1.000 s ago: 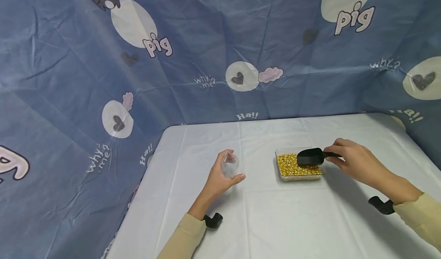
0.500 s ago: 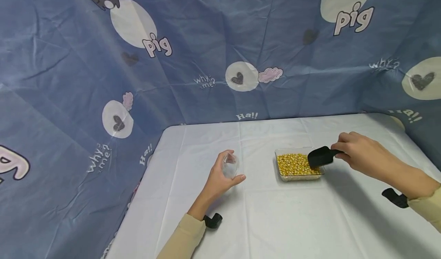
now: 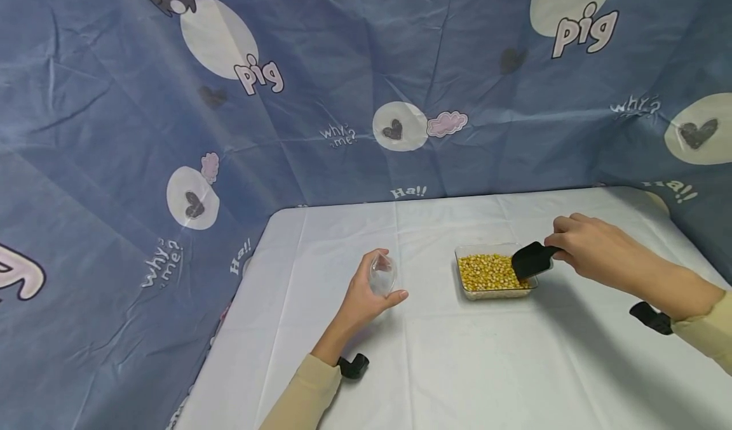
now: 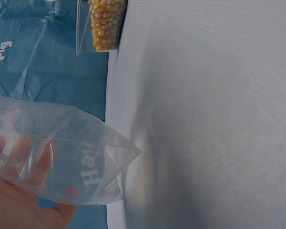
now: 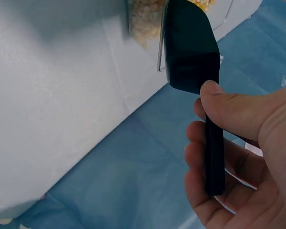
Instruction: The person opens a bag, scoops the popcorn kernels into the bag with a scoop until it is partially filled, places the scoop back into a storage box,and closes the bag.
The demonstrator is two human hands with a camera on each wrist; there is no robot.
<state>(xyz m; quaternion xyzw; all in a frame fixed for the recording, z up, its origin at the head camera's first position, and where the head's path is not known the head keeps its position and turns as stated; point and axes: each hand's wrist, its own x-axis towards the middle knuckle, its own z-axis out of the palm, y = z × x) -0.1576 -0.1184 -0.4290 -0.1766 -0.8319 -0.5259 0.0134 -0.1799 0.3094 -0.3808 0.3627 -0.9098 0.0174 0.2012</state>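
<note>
My left hand (image 3: 360, 300) holds a clear plastic bag (image 3: 382, 275) above the table, its mouth spread wide between thumb and fingers. Seen from the left wrist, the bag (image 4: 86, 143) tapers to a pointed corner, and the fingers show through the film. On the right, my right hand (image 3: 597, 252) grips the handle of a black scoop (image 3: 532, 261). The scoop's blade tilts down, its tip at the corn kernels (image 3: 483, 272) in a clear rectangular container (image 3: 499, 295). In the right wrist view, the thumb lies along the scoop (image 5: 193, 52) where handle meets blade.
A white cloth covers the table (image 3: 457, 366). Behind it hangs a blue printed curtain (image 3: 320, 87). Each wrist wears a black camera mount, such as the left mount (image 3: 354, 366).
The scoop has shifted right across the container and turned from lying level to tilting tip-down into the kernels. The left hand and bag have kept their place.
</note>
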